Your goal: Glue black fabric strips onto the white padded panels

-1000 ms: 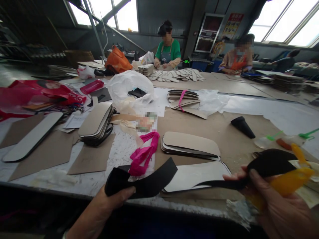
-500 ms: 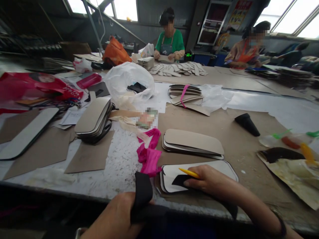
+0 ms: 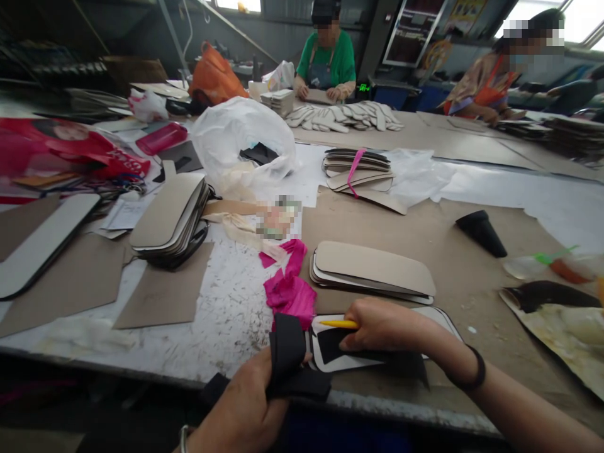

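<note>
My left hand is closed around a folded bundle of black strips at the table's front edge. Just right of it, my right hand pinches a black strip and also keeps hold of a thin yellow stick, its tip pointing left. That strip lies over a white panel with rounded corners, the top of a small stack. Part of the strip passes under my right wrist. Behind it is a second stack of beige panels.
A crumpled pink cloth lies left of the stacks. Farther back are a tied panel bundle and a white plastic bag. To the right stand a black cone and a glue-stained sheet. Two co-workers sit across the table.
My left hand has come up and right with the black bundle, nearer the panel stack. The right hand has shifted slightly left relative to the stack, with the strip. The view has tilted down.
</note>
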Available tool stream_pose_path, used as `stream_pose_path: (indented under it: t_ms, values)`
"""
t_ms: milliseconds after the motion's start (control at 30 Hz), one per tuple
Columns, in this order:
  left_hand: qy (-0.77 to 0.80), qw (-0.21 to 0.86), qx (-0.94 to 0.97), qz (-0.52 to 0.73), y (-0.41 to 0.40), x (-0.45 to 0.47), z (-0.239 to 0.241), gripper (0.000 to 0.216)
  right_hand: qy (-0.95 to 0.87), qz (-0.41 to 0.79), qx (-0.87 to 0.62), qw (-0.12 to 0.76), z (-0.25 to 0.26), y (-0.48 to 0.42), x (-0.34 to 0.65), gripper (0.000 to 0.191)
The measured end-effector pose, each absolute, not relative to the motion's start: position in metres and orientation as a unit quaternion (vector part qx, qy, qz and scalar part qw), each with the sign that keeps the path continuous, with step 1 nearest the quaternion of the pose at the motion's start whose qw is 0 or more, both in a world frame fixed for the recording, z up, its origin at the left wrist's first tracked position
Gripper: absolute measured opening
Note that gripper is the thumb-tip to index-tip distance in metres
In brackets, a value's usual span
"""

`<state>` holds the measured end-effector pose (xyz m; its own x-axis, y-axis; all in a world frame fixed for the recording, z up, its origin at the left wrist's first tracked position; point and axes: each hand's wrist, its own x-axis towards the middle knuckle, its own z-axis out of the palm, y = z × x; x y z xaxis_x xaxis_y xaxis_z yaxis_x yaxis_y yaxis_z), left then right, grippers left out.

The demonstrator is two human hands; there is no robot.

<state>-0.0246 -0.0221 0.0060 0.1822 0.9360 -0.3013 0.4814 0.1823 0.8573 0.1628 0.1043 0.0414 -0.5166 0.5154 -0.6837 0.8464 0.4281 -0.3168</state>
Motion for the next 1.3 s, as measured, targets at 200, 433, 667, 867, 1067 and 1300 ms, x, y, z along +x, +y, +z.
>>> stream_pose_path:
  t_ms: [200, 433, 667, 867, 1067, 1300]
  values:
    - [0.590, 0.473, 0.616, 0.221, -0.019, -0.018, -0.001, 0.045, 0.808, -0.333, 0.420, 0.244, 0.035, 0.104, 0.165, 0.024]
    - [0.586, 0.453, 0.642, 0.195, -0.014, -0.008, -0.001, 0.059, 0.821, -0.299, 0.417, 0.250, 0.032, 0.102, 0.163, 0.029]
    - [0.620, 0.395, 0.662, 0.147, -0.010, -0.001, -0.008, 0.051, 0.822, -0.266, 0.449, 0.227, 0.039, 0.090, 0.197, 0.023]
    - [0.619, 0.378, 0.674, 0.138, -0.012, -0.007, -0.019, 0.052, 0.740, -0.290, 0.590, 0.142, 0.051, 0.077, 0.289, 0.018]
    - [0.608, 0.371, 0.692, 0.112, -0.012, -0.009, -0.025, 0.056, 0.726, -0.191, 0.653, 0.103, 0.039, 0.070, 0.310, 0.026]
    - [0.611, 0.336, 0.701, 0.151, -0.015, -0.011, -0.037, 0.050, 0.722, -0.072, 0.672, 0.149, 0.032, 0.070, 0.295, 0.025]
